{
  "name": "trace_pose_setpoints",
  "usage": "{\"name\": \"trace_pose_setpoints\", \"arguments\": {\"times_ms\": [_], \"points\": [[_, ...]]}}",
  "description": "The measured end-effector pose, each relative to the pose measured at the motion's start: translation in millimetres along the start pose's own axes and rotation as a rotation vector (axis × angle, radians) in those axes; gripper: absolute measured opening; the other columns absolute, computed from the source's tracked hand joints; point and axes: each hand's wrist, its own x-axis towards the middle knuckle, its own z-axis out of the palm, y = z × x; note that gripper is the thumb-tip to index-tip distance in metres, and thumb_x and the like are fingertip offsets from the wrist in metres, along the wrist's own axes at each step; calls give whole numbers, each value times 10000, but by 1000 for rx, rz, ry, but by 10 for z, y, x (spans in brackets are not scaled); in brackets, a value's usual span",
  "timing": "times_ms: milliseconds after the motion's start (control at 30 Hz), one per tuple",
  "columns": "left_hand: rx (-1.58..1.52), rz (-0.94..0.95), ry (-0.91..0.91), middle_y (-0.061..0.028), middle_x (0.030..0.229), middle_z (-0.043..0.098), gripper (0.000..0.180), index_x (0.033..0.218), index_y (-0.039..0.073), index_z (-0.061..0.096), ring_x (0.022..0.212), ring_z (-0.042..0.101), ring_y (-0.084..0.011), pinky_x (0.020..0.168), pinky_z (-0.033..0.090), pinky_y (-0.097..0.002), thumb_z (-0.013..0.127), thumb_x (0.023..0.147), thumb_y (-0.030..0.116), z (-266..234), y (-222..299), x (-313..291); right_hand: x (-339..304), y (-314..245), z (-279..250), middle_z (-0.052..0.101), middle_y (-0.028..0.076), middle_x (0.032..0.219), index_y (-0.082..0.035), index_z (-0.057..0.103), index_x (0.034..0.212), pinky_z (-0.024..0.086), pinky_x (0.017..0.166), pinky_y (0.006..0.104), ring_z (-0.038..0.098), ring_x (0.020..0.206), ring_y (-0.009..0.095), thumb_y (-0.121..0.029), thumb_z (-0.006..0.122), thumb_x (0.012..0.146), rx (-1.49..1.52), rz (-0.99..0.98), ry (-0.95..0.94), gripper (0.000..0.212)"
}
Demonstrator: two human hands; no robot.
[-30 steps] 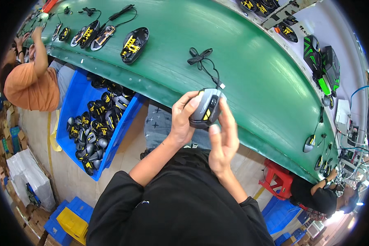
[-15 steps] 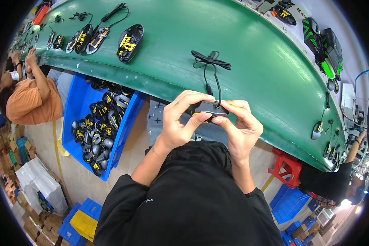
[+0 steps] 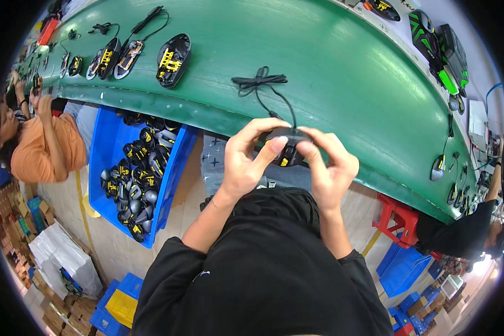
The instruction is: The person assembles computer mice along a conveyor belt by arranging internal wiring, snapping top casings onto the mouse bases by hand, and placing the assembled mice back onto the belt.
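Two-handed hold on a wired mouse, wide view from the head. The mouse [image 3: 290, 147], black with a yellow detail low on its near side, lies at the centre of the frame, raised in front of the near edge of the green bench [image 3: 330, 84]. The left grip [image 3: 242, 165] and the right grip [image 3: 327, 171] are both closed on it from opposite sides, thumbs on the side toward the wearer, the other fingers curled over the far side. A second earlier, the left grip carried the mouse with its grey back in view and the right stood beside it, fingers extended; the mouse has since been turned, and both hands now share its weight. The change suggests closer, steadier handling, with a different side presented to the wearer. The cable [image 3: 257, 81], bundled on the bench above the hands, has shifted leftward. At upper left lies an opened mouse shell [image 3: 173, 60]; below it, a blue bin [image 3: 171, 187] holds many mouse parts [image 3: 134, 190].
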Motion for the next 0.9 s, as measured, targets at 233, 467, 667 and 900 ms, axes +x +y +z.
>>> {"name": "trace_pose_setpoints", "arguments": {"times_ms": [233,467,667,900], "points": [[-5,-123,-109,-152,1334,512,940,1446,3,327,1218,523,-198,1012,465,-349,859,671,13,135,46,-28,207,273,-46,697,61,882,40,694,1003,488,704,258,619,744,96,-226,637,944,753,523,78,278],[-222,-200,-60,-143,1334,506,821,1444,-25,314,1209,522,-198,1024,425,-332,787,775,30,146,-22,-39,90,259,65,670,35,916,15,664,1022,467,752,245,593,818,80,-230,623,955,742,481,163,258],[-281,-220,-76,-138,1355,482,730,1431,-32,347,1267,459,-211,1070,354,-342,741,834,118,122,-11,-6,11,304,13,669,45,970,7,646,1054,454,813,248,590,880,83,-193,632,947,707,402,168,227],[-346,-162,17,-130,1372,469,709,1425,-20,366,1245,478,-212,1044,405,-369,728,817,25,278,-248,-136,-144,246,209,587,120,1196,19,505,1262,422,961,297,553,1102,160,-257,463,1026,413,259,250,366]]}}
